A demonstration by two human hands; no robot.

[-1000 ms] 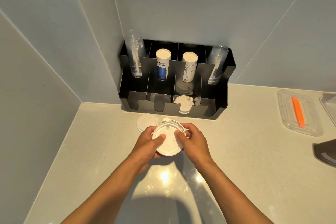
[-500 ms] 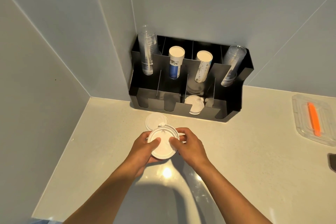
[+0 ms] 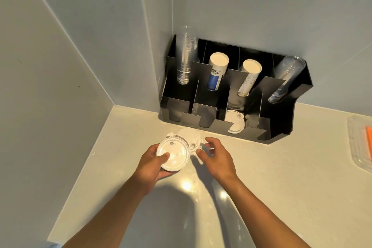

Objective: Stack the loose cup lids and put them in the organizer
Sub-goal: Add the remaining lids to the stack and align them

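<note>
Head view: a white lid stack (image 3: 173, 154) is clamped in the left hand (image 3: 150, 164), thumb laid across its top, above the pale surface (image 3: 281, 177). The right hand (image 3: 218, 158) is held with fingers spread, gripping nothing, just beside a loose lid (image 3: 191, 137) lying on the surface. More lids (image 3: 235, 121) are seen in the black organizer (image 3: 281, 127), third front compartment.

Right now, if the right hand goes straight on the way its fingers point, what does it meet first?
Probably the loose lid on the counter; the right hand is open, fingers pointing at its edge. Depth is unclear.
</note>
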